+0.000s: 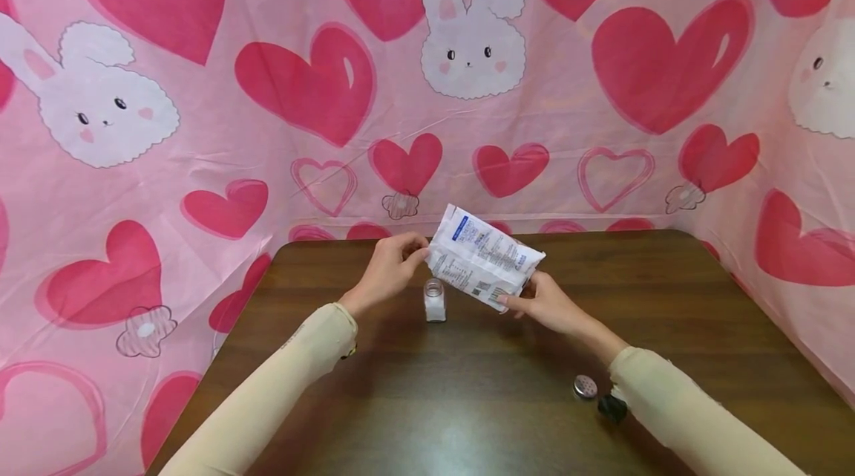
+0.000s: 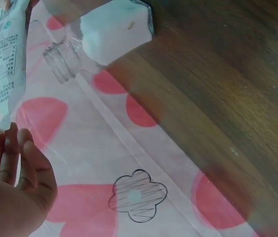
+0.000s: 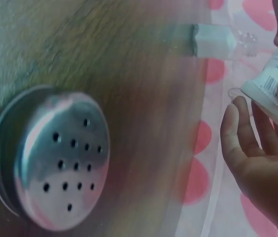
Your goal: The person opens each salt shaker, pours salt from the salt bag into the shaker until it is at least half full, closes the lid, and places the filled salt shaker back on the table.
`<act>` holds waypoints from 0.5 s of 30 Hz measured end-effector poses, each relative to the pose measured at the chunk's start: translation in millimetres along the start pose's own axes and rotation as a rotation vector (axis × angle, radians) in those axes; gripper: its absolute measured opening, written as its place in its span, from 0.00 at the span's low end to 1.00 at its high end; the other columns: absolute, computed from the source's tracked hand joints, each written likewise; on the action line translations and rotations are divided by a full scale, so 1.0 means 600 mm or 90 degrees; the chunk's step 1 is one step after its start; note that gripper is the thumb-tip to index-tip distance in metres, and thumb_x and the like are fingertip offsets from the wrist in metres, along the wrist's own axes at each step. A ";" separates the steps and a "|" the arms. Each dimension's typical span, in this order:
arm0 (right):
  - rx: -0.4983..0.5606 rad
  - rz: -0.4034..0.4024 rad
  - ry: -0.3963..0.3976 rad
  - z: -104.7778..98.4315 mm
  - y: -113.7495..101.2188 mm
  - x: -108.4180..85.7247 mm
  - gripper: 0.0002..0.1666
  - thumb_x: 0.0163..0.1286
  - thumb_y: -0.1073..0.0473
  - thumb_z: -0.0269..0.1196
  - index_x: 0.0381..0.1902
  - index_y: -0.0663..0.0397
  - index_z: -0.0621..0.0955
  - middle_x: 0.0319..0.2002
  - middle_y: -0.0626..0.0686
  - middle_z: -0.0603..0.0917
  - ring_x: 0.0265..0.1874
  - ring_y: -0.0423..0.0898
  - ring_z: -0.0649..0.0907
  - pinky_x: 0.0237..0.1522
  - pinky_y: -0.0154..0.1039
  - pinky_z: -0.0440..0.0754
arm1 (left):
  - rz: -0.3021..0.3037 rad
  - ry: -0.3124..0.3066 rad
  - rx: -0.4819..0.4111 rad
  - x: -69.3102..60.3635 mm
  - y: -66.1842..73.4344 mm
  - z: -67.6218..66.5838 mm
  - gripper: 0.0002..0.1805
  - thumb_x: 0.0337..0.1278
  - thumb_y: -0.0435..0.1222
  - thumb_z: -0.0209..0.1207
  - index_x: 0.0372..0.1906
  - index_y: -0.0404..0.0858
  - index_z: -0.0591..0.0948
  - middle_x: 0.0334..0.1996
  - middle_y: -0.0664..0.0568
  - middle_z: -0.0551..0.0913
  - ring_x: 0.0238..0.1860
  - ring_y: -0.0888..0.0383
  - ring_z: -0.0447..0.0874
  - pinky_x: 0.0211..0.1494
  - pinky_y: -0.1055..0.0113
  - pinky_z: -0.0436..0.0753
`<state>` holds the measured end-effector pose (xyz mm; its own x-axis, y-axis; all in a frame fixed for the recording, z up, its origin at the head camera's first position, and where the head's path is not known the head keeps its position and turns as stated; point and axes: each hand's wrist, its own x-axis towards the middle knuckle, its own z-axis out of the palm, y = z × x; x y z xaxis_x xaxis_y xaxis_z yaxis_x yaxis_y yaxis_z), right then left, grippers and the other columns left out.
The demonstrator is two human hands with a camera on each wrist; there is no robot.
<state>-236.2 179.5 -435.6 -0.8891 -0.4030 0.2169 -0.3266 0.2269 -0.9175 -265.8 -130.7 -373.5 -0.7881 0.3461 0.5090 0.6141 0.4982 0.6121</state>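
Above the table, a white printed packet (image 1: 484,257) is held tilted between both hands. My left hand (image 1: 390,268) pinches its left corner between thumb and fingers, as the left wrist view also shows. At its lower right end, my right hand (image 1: 544,304) grips it, thumb on the printed face and fingers behind. A small glass shaker jar (image 1: 435,307) stands upright below the packet's left part, its mouth uncovered. White contents fill the jar's body in the left wrist view, below the clear threaded neck (image 2: 62,61). The packet's back is hidden.
A metal shaker lid (image 1: 585,387) with several holes lies on the brown wooden table (image 1: 481,402), near the right forearm. Beside it, a small black object (image 1: 611,408) sits against the right sleeve. Pink cloth (image 1: 320,119) with hearts and rabbits surrounds the table's back and sides.
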 end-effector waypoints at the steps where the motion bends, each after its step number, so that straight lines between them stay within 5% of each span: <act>1: 0.002 0.004 0.003 0.000 -0.001 -0.001 0.26 0.70 0.67 0.70 0.62 0.71 0.77 0.50 0.66 0.88 0.35 0.52 0.88 0.33 0.50 0.88 | -0.002 0.002 0.000 0.000 0.001 0.001 0.04 0.70 0.28 0.65 0.37 0.37 0.85 0.29 0.52 0.83 0.30 0.56 0.77 0.37 0.62 0.79; 5: 0.021 0.017 0.010 -0.004 -0.004 -0.008 0.25 0.72 0.65 0.70 0.62 0.71 0.77 0.50 0.66 0.87 0.36 0.59 0.88 0.35 0.55 0.88 | 0.004 0.010 -0.003 0.002 0.004 0.004 0.03 0.69 0.27 0.66 0.37 0.37 0.85 0.30 0.50 0.83 0.31 0.56 0.77 0.37 0.62 0.78; 15: 0.031 0.032 0.005 -0.009 -0.007 -0.027 0.30 0.75 0.61 0.69 0.69 0.64 0.74 0.58 0.66 0.84 0.46 0.54 0.87 0.38 0.52 0.88 | 0.026 0.010 -0.009 0.012 0.013 0.009 0.03 0.69 0.27 0.65 0.40 0.36 0.86 0.33 0.51 0.85 0.33 0.54 0.79 0.40 0.61 0.81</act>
<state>-222.6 189.9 -433.6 -0.9065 -0.3856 0.1720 -0.2652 0.2030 -0.9426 -266.6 -120.1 -368.3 -0.7615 0.3532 0.5435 0.6466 0.4731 0.5984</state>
